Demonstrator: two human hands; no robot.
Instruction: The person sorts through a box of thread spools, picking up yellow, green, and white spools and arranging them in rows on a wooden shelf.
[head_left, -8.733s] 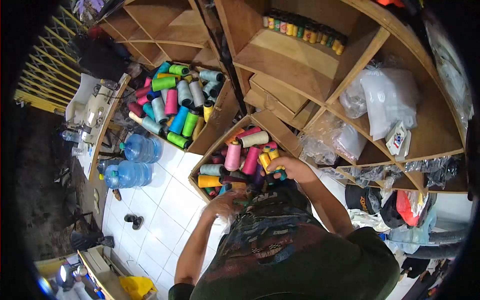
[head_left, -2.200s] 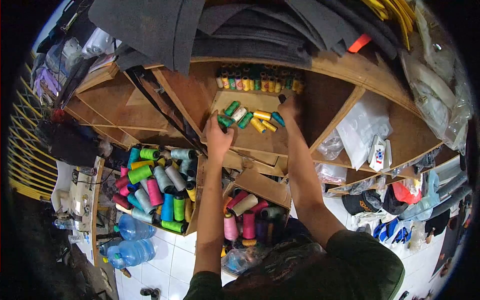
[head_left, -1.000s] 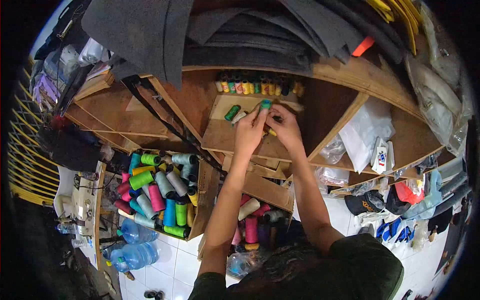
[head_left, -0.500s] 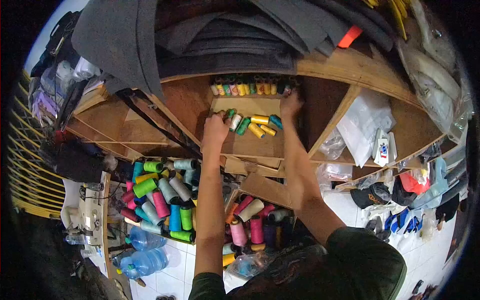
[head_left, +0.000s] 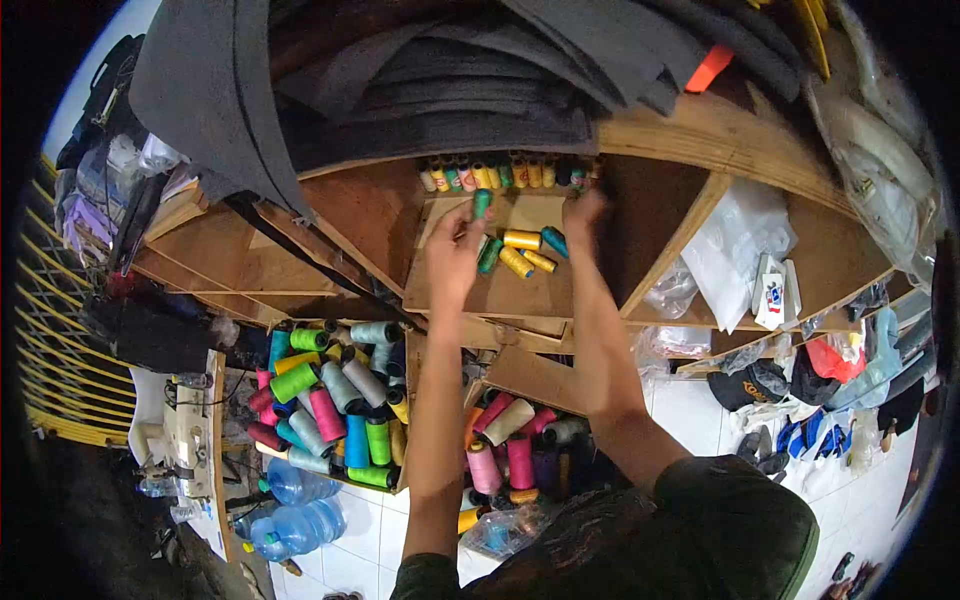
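Upright in my left hand [head_left: 453, 250] is a green thread spool [head_left: 482, 203], pinched between the fingertips above the shelf. My right hand [head_left: 584, 212] is at the right end of a row of thread spools [head_left: 492, 176] standing along the back of the wooden compartment [head_left: 480, 294]. Its fingers look curled in, and whatever they hold is hidden. Between my hands lie another green spool [head_left: 489, 255], a teal spool [head_left: 553, 241] and several yellow spools [head_left: 522, 239] on their sides.
Below the shelf, a box of large thread cones [head_left: 325, 410] stands left of my left forearm and a cardboard box [head_left: 535, 377] of cones sits between my arms. Dark grey fabric [head_left: 430, 100] drapes over the shelf top. Plastic bags [head_left: 725, 250] fill the right compartment.
My left hand has come away from the compartment's left side, now raising a green spool. The white spool that lay near it is no longer visible. My right hand has moved slightly down.
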